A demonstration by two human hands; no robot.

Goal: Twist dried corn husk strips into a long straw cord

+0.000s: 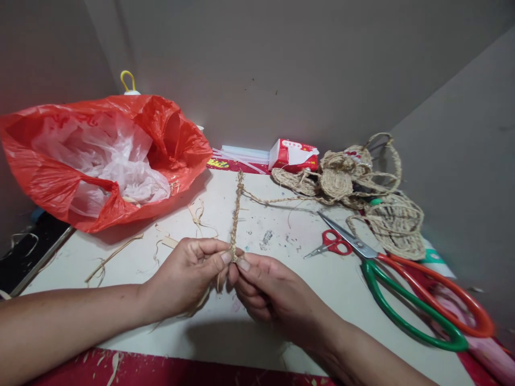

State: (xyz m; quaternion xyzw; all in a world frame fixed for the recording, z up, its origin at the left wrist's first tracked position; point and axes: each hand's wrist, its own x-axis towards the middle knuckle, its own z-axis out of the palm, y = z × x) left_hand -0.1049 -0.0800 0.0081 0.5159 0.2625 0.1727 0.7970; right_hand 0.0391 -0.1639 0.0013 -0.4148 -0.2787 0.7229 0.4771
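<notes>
A thin straw braid (235, 217) runs away from me over the white board (289, 236). Its near end is pinched between my two hands. My left hand (197, 271) is closed, with thumb and forefinger on the braid from the left. From the right, my right hand (267, 284) grips the same end, thumb on top and the other fingers curled below. Loose strands hang under the fingers, partly hidden. At its far end the braid meets a thin twisted cord (277, 201) leading right to a heap of woven straw pieces (341, 177).
Large scissors (374, 289) with green and orange handles and small red scissors (332, 244) lie at right. A red plastic bag (169, 161) bulges at left beside a dark flat object (36, 246). A tissue pack (287, 153) stands at the back. Straw scraps (112, 257) lie at left.
</notes>
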